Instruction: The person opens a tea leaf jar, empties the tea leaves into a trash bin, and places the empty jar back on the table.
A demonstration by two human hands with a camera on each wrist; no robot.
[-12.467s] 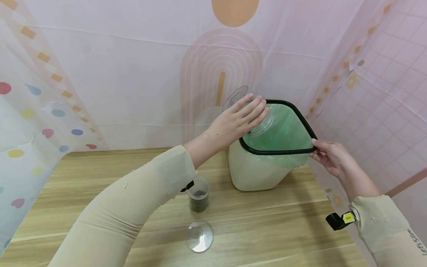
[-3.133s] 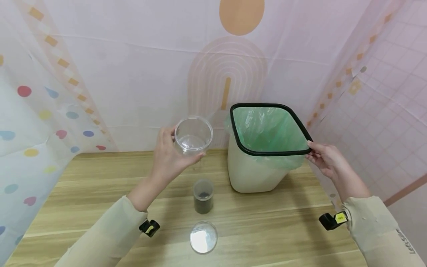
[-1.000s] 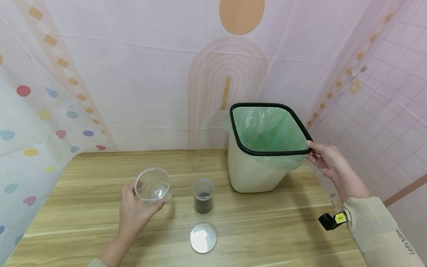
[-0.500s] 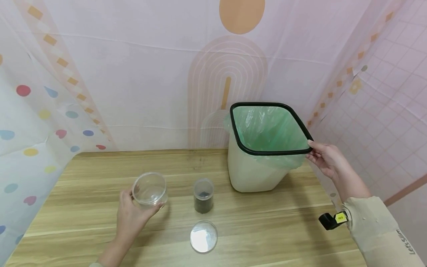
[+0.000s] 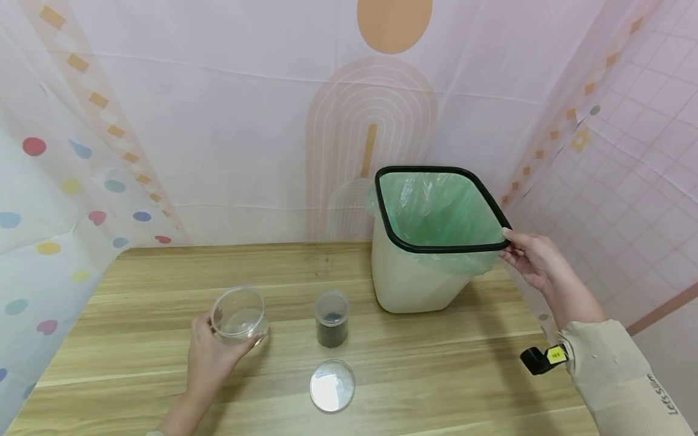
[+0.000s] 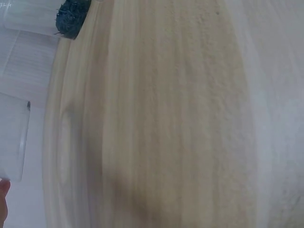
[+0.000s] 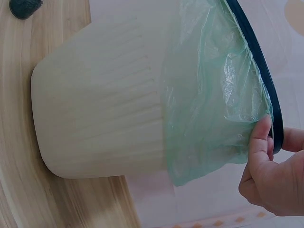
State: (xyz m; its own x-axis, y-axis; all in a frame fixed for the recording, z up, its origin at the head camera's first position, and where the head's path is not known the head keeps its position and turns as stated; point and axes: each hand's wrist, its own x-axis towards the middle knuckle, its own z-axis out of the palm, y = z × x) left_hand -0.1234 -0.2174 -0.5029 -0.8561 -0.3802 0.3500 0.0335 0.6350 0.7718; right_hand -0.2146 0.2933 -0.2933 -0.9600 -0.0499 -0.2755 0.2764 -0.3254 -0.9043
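Observation:
My left hand (image 5: 209, 357) grips a clear round plastic container (image 5: 242, 321) from its left side, the mouth facing up and the thumb on the near side. Whether its base touches the table cannot be told. In the left wrist view, part of this container (image 6: 13, 137) shows at the left edge. My right hand (image 5: 537, 260) pinches the right front corner of the black rim of a cream trash bin (image 5: 417, 281). A green bag (image 7: 204, 109) lines it and hangs over its outside; the right wrist view shows fingers (image 7: 260, 137) against the bag and rim.
A smaller clear jar (image 5: 332, 324) with dark contents stands between the left hand and the bin. In front of it, a clear round lid (image 5: 332, 387) lies flat on the wooden table (image 5: 436, 375). Patterned cloth (image 5: 245, 151) hangs behind and at both sides.
Earlier the left hand held the clear container tilted over the bin. It has since carried it left and down towards the table, upright. The right hand has stayed on the rim.

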